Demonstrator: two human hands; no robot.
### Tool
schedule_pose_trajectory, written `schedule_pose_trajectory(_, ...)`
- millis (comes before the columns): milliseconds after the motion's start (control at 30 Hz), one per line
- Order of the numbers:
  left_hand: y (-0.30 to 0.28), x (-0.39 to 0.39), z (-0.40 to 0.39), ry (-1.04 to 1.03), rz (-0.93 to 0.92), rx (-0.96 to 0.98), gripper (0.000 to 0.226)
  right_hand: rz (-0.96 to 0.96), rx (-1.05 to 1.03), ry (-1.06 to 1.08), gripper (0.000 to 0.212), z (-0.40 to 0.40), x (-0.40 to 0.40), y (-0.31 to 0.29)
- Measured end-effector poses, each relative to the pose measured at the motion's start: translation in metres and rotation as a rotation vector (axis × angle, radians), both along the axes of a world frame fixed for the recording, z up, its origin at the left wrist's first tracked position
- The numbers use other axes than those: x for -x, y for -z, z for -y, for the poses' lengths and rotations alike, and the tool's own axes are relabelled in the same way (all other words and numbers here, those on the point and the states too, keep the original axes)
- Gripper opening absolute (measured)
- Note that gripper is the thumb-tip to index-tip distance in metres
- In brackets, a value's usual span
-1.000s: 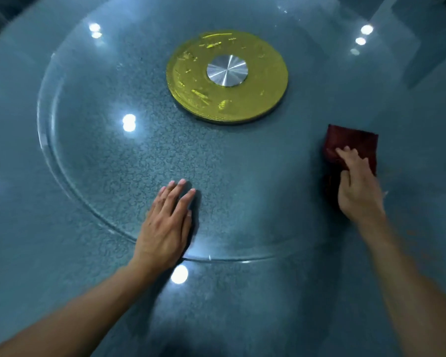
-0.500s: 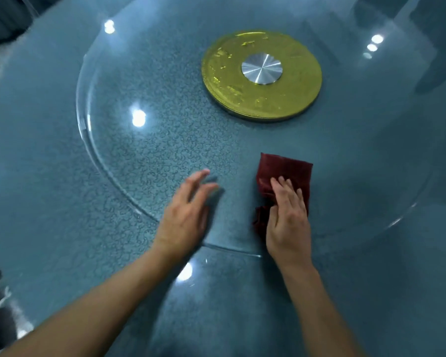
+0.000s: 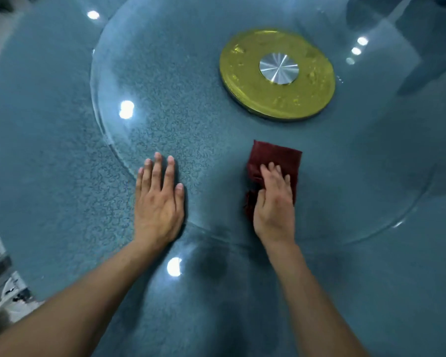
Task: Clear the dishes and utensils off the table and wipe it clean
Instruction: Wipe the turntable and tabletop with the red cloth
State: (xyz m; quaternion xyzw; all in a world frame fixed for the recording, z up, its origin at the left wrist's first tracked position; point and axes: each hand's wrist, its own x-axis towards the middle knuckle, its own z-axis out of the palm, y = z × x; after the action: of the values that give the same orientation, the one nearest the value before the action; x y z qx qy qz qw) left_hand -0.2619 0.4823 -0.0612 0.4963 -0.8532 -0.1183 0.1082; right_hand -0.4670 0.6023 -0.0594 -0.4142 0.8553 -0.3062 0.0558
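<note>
- Since no dishes or utensils show anywhere in the head view, the clearing looks done and the wiping step is in hand.
- At the far left lies the outer blue table (image 3: 49, 155), with the near-left rim of the clear glass turntable (image 3: 144, 73) curving over it.
- The left hand (image 3: 159, 202) rests flat, fingers straight and together, across that rim, holding nothing; it seems to steady the glass.
- Right of it, the right hand (image 3: 274, 204) presses the dark red cloth (image 3: 277, 157) against the glass, fingers lying over it and only slightly bent.
- Beyond the cloth sits the gold hub disc (image 3: 242, 81) with its silver cap (image 3: 278, 68).
- The next move, I judge, calls for steady downward pressure and a sweep over unwiped glass, with the turntable kept from spinning.
</note>
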Motion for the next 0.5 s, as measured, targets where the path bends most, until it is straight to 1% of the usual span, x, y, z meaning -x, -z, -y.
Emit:
schedule_pose_trajectory(167, -0.01, 0.002, -0.027, 0.044, -0.049, -0.027, 0.059, 0.004, 0.019, -0.267, 0.054, 0.034, -0.085, -0.003)
schedule_pose_trajectory(233, -0.018, -0.006, -0.028, 0.101, -0.156, -0.061, 0.053, 0.074, 0.065, -0.288, 0.051, 0.028, -0.096, -0.009)
schedule_pose_trajectory(300, -0.029, -0.015, -0.026, 0.172, -0.265, -0.089, 0.048, 0.196, 0.17, -0.262, 0.049, 0.014, -0.082, -0.024)
schedule_pose_trajectory(367, -0.036, -0.02, -0.015, 0.204, -0.266, -0.073, 0.046, 0.24, 0.294, -0.178, 0.045, -0.004, -0.054, -0.041)
schedule_pose_trajectory(433, -0.033, -0.021, 0.002, 0.14, -0.199, -0.018, 0.044, 0.15, 0.335, -0.067, 0.047, -0.019, -0.02, -0.056)
schedule_pose_trajectory(500, -0.026, -0.025, 0.019, 0.056, -0.089, 0.007, 0.046, 0.045, 0.252, 0.008, 0.051, -0.03, 0.014, -0.054)
